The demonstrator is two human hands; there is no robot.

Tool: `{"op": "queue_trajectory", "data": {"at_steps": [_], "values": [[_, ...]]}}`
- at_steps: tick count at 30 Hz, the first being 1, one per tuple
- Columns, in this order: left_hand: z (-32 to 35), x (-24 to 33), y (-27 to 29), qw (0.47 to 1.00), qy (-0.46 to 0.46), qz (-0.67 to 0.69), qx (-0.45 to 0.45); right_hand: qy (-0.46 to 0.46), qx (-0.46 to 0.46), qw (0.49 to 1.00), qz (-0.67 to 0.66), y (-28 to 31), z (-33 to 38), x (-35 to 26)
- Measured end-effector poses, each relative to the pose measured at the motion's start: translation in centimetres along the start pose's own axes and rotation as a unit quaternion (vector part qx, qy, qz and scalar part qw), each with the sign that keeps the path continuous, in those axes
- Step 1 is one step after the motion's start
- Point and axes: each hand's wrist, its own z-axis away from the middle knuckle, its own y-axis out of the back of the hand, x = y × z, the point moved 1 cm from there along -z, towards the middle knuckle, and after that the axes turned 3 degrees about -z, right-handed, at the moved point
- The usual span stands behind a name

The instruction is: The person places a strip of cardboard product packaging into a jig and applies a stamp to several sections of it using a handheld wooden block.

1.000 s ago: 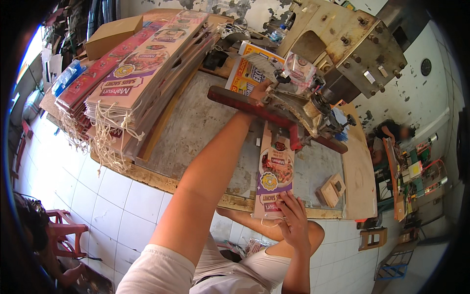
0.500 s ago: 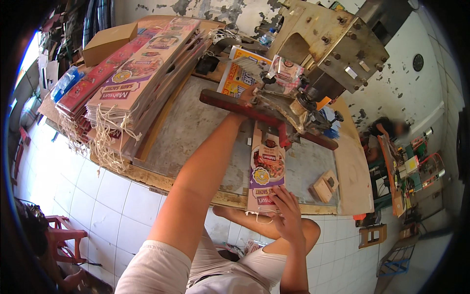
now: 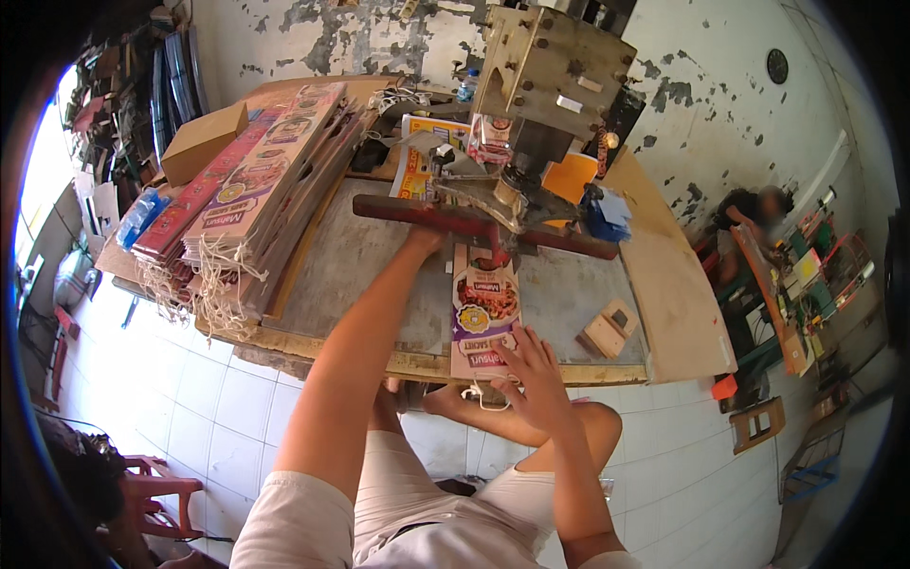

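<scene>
A long printed cardboard strip point(image 3: 486, 308), pink and purple with a food picture, lies lengthwise on the grey worktop under the dark red bar point(image 3: 464, 223) of a heavy metal press point(image 3: 545, 81). White string hangs from its near end. My right hand point(image 3: 537, 375) rests on that near end, fingers spread and lying flat. Reaching forward, my left hand point(image 3: 427, 239) is at the red bar, left of the strip; the bar hides its fingers, so its grip does not show.
At the left stand stacks of similar strung cardboard strips point(image 3: 270, 156) and a brown box point(image 3: 204, 142). A wooden block point(image 3: 609, 329) sits right of the strip. Blue cards point(image 3: 607, 216) lie behind the bar. Another person point(image 3: 749, 213) sits at the far right.
My left hand has drawn back from beyond the red bar to its near side. The right hand stays on the strip's near end, its fingers now more spread. The view has shifted.
</scene>
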Motion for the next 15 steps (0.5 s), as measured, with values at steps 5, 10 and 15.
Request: {"op": "queue_trajectory", "data": {"at_steps": [5,10,15], "values": [[7.4,3.5,4.6,0.988,0.003,0.156,-0.012,0.0,0.005,1.0,-0.021,0.4,0.1,0.9],[14.6,5.3,10.7,0.976,-0.059,0.207,-0.031,0.022,0.037,0.999,-0.022,-0.2,-0.3,0.7],[14.5,5.1,10.8,0.991,-0.081,0.101,-0.04,0.031,0.042,0.998,-0.022,-0.4,-0.2,0.5]]}}
